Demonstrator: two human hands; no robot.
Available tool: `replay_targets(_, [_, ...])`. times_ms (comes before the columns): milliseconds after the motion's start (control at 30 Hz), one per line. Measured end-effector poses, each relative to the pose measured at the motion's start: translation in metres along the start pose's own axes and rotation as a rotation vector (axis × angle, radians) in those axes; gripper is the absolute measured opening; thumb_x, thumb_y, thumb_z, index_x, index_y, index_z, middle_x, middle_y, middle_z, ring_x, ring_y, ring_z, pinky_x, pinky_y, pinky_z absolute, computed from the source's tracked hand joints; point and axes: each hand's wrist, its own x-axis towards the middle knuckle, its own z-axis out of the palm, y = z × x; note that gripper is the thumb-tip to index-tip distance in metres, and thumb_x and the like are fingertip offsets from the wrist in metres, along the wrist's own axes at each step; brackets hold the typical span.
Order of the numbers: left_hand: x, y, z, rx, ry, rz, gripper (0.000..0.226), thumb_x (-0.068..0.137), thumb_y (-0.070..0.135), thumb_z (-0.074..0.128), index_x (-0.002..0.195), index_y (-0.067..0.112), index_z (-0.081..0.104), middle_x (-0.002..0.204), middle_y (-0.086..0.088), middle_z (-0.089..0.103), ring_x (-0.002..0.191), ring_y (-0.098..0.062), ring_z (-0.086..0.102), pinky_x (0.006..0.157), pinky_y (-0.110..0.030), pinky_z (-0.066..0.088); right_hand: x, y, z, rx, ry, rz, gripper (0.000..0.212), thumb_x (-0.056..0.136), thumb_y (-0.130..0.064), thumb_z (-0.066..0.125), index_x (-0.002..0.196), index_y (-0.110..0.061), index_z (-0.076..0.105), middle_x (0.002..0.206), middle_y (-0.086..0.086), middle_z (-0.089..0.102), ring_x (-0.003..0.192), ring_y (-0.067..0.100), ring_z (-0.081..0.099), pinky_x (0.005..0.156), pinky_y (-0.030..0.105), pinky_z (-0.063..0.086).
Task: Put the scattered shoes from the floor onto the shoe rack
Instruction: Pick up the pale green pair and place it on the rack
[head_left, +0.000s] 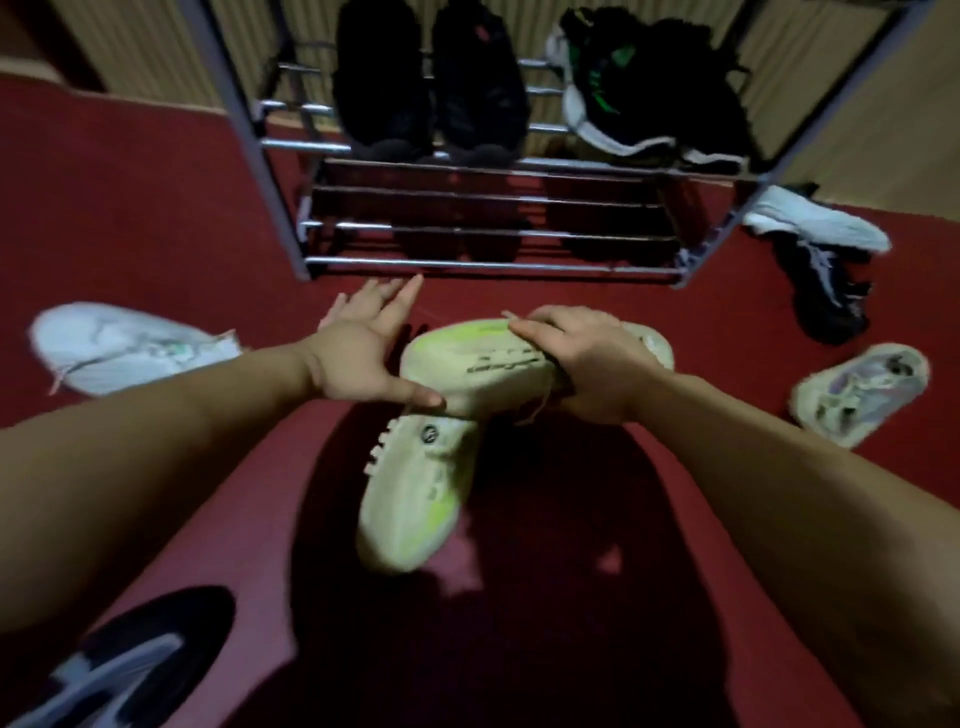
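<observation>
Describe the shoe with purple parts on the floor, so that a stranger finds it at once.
Start at the metal shoe rack on the red carpet. Right of it, nearer the camera than the white shoe and dark shoe, lies a cream shoe. Only it shows purple panels.

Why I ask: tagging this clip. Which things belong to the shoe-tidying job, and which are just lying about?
Job: right hand gripping yellow-green sneaker; second yellow-green sneaker; white sneaker at left; lilac-cream sneaker; black-and-white shoe; shoe rack.
Just there: red carpet; black shoes already racked.
</observation>
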Motion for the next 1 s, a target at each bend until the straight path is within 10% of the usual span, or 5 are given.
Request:
replay_targets(233, [-0.074,-0.050,0.051,-0.307,0.084,-0.059,0.143,0.037,0.085,0.057,0.151,0.016,0.004,0.149,-0.011,0.027,0.138,-0.024,0.028,0.115,-0.029,0.022,0.067,-0.100,0.001,-0.151,0.051,-0.407,0.084,0.083,-0.012,0.055,0.151,-0.024,0.006,0.151,0.001,0.032,0.140,0.021,0.027,0.116,0.034,-0.002])
replay_targets(333, [-0.100,-0.066,0.077,-0.341,0.205,-0.267,0.117,0.059,0.055,0.071,0.150,0.017,0.008,0.145,-0.014,0.030,0.134,-0.030,0.033,0.111,-0.030,0.026,0.070,-0.135,0.022,-0.183,0.090,-0.229,0.075,0.093,-0.015,0.038,0.149,-0.030,-0.009,0.160,0.001,0.004,0.146,0.023,-0.007,0.110,0.044,-0.018])
replay_targets(467, [-0.129,-0.077,0.112,-0.234,0.188,-0.621,0.077,0.090,0.037,0.053,0.151,0.017,0.009,0.140,-0.017,0.030,0.127,-0.038,0.034,0.106,-0.042,0.032,0.046,-0.175,0.072,0.130,-0.024,0.202,0.091,0.087,-0.045,0.051,0.146,-0.035,-0.018,0.156,0.009,-0.022,0.140,0.037,-0.025,0.112,0.058,-0.008])
replay_targets(667, [-0.130,-0.070,0.121,-0.288,0.072,-0.555,0.081,0.089,0.060,0.040,0.151,0.029,-0.002,0.156,-0.017,0.003,0.142,-0.037,0.010,0.116,-0.041,0.014,-0.004,-0.188,0.122,0.256,-0.353,0.343,0.106,0.077,-0.078,0.039,0.144,-0.027,-0.025,0.149,0.011,-0.037,0.136,0.042,-0.030,0.105,0.070,-0.002])
replay_targets(1000, [-0.109,-0.036,0.126,-0.218,0.059,-0.599,0.115,0.070,0.062,0.066,0.145,0.041,-0.018,0.146,-0.025,0.011,0.133,-0.041,0.020,0.111,-0.041,0.023,-0.004,-0.156,0.116,0.271,-0.321,0.253,0.092,0.075,-0.046,0.067,0.146,-0.043,0.009,0.154,0.006,-0.028,0.138,0.039,-0.028,0.106,0.069,0.002])
